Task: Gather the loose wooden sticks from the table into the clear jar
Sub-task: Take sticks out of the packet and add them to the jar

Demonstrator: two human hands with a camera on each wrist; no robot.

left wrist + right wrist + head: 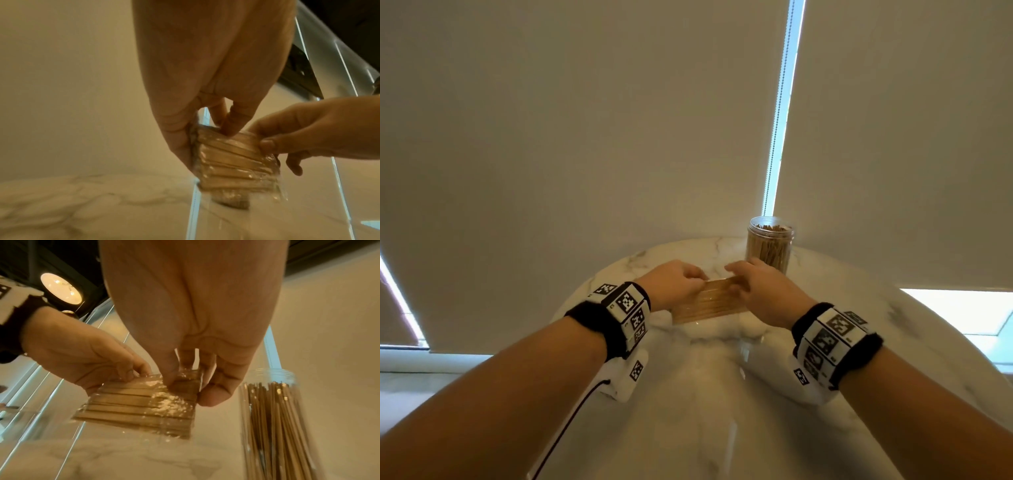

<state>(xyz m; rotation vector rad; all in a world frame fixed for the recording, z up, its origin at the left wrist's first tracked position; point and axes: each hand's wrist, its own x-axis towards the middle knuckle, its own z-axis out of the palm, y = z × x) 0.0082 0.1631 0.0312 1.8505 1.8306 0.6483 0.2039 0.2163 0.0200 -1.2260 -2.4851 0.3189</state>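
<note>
Dim warm backlight (wrist views blurred)

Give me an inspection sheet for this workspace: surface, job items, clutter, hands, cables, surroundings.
Surface: round white marble table, glossy.
Job's things: clear jar upright at the far edge, lid off, packed with sticks; a flat pack of sticks in clear wrap held just above the table.
Clutter: nothing seen.
Hands: left hand pinches the pack's left end; right hand pinches its right end, next to the jar. Both wear marker wristbands.
Cables: black cable runs from the left wrist unit toward the camera.
Surroundings: beige roller blinds behind, bead chain in the gap, daylight at the edges.
</note>
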